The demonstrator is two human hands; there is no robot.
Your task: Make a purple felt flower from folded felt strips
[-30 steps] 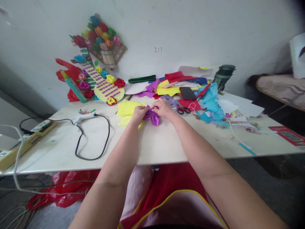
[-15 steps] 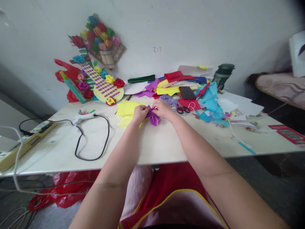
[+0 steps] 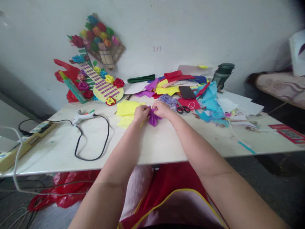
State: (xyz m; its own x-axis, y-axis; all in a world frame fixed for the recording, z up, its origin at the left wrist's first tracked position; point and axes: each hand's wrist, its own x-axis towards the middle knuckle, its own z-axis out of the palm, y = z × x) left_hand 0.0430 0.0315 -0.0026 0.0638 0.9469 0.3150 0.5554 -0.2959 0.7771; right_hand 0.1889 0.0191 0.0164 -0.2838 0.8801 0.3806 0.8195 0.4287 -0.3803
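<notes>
Between my two hands is a gathered purple crepe paper flower point(image 3: 154, 119), its petals fanned toward me. My left hand point(image 3: 141, 113) pinches its left edge, and my right hand point(image 3: 160, 109) pinches it from the upper right. The fingertips partly cover its gathered middle. Sheets of yellow crepe paper point(image 3: 126, 111) lie flat on the table just left of my left hand. Close behind my right hand sits a bundle of pale purple netting or ribbon point(image 3: 168, 100), with black scissors point(image 3: 183, 109) to its right.
A white glue gun point(image 3: 82, 118) with a looped black cord lies left, near a power strip point(image 3: 30, 141). A guitar-shaped craft point(image 3: 108, 90) with paper flowers leans at the back left. Coloured paper, a phone point(image 3: 187, 93) and a dark green bottle point(image 3: 222, 75) fill the back right.
The purple paper's petals have spread wider and fan out more to the right below my fingers. Both hands stay in nearly the same place.
</notes>
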